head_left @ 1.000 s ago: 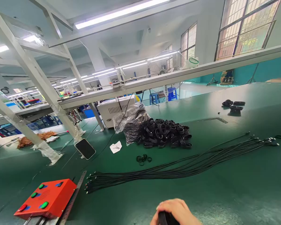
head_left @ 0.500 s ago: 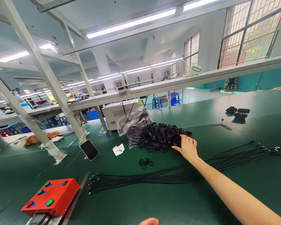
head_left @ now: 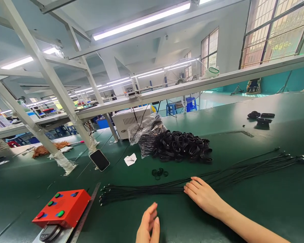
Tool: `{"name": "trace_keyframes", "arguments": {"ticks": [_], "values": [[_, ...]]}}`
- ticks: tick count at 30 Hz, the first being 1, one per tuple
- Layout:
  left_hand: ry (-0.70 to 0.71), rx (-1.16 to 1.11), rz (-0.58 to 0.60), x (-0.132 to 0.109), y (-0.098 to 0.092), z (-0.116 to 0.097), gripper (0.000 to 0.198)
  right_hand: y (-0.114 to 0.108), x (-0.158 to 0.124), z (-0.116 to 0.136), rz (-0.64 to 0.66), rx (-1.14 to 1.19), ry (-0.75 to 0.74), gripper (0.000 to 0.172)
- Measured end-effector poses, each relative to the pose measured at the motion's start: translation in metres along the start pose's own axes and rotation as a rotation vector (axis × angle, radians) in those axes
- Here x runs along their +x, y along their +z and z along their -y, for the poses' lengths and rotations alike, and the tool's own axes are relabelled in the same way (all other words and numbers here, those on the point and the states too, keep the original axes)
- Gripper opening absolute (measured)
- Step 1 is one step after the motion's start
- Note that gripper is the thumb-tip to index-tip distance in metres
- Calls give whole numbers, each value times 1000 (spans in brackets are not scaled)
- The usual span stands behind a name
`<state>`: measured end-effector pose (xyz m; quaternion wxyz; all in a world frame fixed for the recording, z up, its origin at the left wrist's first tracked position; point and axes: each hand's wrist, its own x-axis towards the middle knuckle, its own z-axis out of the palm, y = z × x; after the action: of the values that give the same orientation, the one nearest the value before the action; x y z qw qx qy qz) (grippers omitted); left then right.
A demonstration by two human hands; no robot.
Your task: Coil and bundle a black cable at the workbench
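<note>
A long bundle of thin black cables (head_left: 142, 190) with shiny metal ends lies across the green table. My right hand (head_left: 205, 195) rests palm down over the middle of the bundle, its fingers stretched out; the palm side is hidden. Nearer the front edge, my left hand (head_left: 148, 226) holds nothing, thumb and fingers apart and slightly curled. Behind the cables is a heap of black coiled cables (head_left: 182, 145), partly spilling from a clear plastic bag (head_left: 150, 135). A few small black rings (head_left: 159, 173) lie between heap and bundle.
At the left front stands a red box with green buttons (head_left: 63, 207), beside a metal ruler (head_left: 87, 211). A phone (head_left: 99, 160) leans against a metal post (head_left: 63, 108). A white paper scrap (head_left: 130, 159) and several black coils (head_left: 260, 118) also lie on the table.
My right hand has come away from the heap of coils, down and toward me onto the cable bundle. My left hand has risen further into view. The view has shifted slightly.
</note>
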<state>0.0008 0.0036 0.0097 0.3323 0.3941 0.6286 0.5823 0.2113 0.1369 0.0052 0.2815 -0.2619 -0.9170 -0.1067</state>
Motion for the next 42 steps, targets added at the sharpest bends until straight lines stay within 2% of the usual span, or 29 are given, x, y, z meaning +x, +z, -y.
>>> {"name": "trace_keyframes", "arguments": {"ticks": [3, 5, 7, 9, 12, 13, 14, 15, 16, 17, 18, 19, 21, 23, 27, 32, 39, 42], "values": [[272, 277, 49, 16, -1, -11, 39, -19, -5, 5, -85, -4, -72, 36], [363, 481, 146, 32, -8, -17, 42, -36, -10, 3, -188, -7, -78, 30], [373, 550, 160, 48, -20, -22, 37, -56, -14, -6, -292, -13, -56, 23], [362, 572, 146, 58, -31, -27, 33, -75, -16, -17, -382, -60, 40, 21], [321, 566, 189, 52, -34, -36, 28, -97, -11, -15, -523, -228, 328, 22], [305, 556, 228, 45, -31, -40, 27, -100, -8, -7, -524, -250, 342, 26], [281, 533, 288, 36, -26, -45, 27, -101, -3, 5, -484, -230, 267, 31], [260, 509, 354, 26, -19, -49, 28, -101, 2, 18, -403, -162, 116, 35], [225, 465, 455, 16, -11, -53, 31, -100, 7, 30, -271, -82, -49, 36], [112, 332, 603, 7, -3, -55, 32, -98, 12, 41, -179, -5, -110, 29], [-16, 183, 713, 0, 4, -56, 31, -96, 16, 48, -87, 73, -124, 21], [-115, 16, 773, -6, 9, -56, 31, -94, 20, 52, -9, 148, -92, 16], [-306, -261, 849, -13, 15, -50, 28, -92, 25, 48, 108, 295, 24, 19], [-433, -409, 899, -16, 16, -42, 25, -91, 27, 38, 190, 426, 105, 18], [-557, -515, 958, -20, 14, -35, 23, -86, 26, 28, 187, 604, 252, 18], [-629, -544, 995, -25, 15, -43, 27, -79, 25, 35, 154, 720, 433, 21], [-701, -587, 967, -35, 20, -48, 28, -77, 30, 39, 139, 749, 653, 21], [-729, -596, 884, -37, 25, -42, 28, -76, 32, 41, 133, 806, 684, 21]]}}
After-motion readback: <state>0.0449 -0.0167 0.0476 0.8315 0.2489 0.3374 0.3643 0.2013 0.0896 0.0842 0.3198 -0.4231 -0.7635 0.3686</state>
